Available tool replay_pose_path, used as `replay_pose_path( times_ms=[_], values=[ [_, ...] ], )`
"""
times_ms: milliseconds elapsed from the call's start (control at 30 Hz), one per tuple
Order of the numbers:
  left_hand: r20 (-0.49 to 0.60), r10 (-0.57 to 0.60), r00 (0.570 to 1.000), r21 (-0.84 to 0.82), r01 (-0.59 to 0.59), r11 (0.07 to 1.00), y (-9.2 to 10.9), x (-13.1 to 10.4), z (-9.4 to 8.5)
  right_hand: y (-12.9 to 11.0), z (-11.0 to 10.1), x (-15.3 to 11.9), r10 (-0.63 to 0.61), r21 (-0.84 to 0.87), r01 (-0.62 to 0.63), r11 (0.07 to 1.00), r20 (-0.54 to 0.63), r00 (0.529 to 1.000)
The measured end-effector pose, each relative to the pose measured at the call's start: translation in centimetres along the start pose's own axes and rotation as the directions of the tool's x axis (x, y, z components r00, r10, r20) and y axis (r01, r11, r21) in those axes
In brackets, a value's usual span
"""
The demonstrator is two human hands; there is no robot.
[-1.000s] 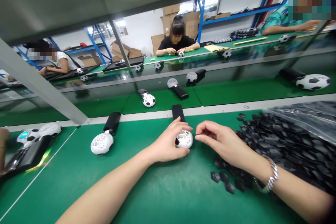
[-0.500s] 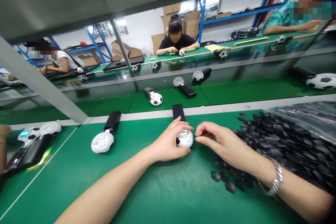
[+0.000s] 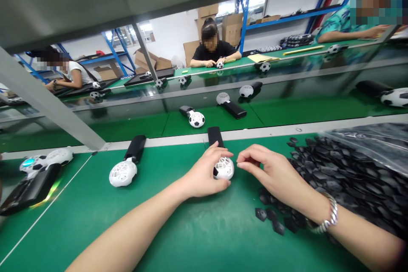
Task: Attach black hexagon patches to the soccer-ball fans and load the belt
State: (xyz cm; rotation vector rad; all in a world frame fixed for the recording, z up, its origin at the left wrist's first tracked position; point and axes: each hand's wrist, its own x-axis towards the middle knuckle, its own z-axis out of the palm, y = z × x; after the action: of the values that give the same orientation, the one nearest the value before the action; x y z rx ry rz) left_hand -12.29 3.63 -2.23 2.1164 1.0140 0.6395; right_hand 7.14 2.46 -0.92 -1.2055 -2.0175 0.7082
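My left hand (image 3: 204, 172) curls round the white, round soccer-ball head (image 3: 225, 169) of a device with a flat black handle (image 3: 216, 136). Openings in a web pattern show on that head, and a black patch sits by my fingers. Just to the right, my right hand (image 3: 266, 165) is closed in a pinch, fingertips close to the head but apart from it. Whatever is between those fingertips is too small or hidden to make out. Beside my right wrist lies a heap of small black pentagon pieces (image 3: 344, 174), with several loose ones (image 3: 270, 216) at its near edge.
Another white-headed device (image 3: 123, 173) lies left of my arm. Further left are more devices (image 3: 41, 182), one glowing. Beyond the metal rail (image 3: 172, 139), a green conveyor (image 3: 143, 125) carries several similar devices. A slanted post (image 3: 60, 93) rises at left. Co-workers sit across the line.
Devices on the near conveyor have shifted right, while those on the far lane have shifted left. A co-worker's hand at the left edge has mostly left view. My hands have barely moved.
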Motion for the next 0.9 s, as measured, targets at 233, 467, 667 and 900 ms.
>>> replay_pose_path(
  times_ms=[233,467,667,900],
  values=[
    [-0.018,-0.048,0.999,-0.065,0.047,0.997,0.5,0.1,0.0,0.0,1.2,0.1,0.170,0.362,-0.243,0.900,0.222,0.960],
    [-0.006,-0.025,1.000,-0.090,0.025,0.996,0.4,0.3,0.1,0.2,1.4,0.4,0.159,0.300,-0.214,0.930,0.196,0.967],
    [0.009,0.006,1.000,-0.093,-0.005,0.996,0.9,0.5,0.2,0.6,1.6,0.5,0.178,0.359,-0.245,0.901,0.211,0.961],
    [0.017,0.008,1.000,-0.119,-0.006,0.993,0.6,0.6,0.2,0.0,2.4,-0.1,0.177,0.258,-0.210,0.943,0.144,0.974]
  ],
)
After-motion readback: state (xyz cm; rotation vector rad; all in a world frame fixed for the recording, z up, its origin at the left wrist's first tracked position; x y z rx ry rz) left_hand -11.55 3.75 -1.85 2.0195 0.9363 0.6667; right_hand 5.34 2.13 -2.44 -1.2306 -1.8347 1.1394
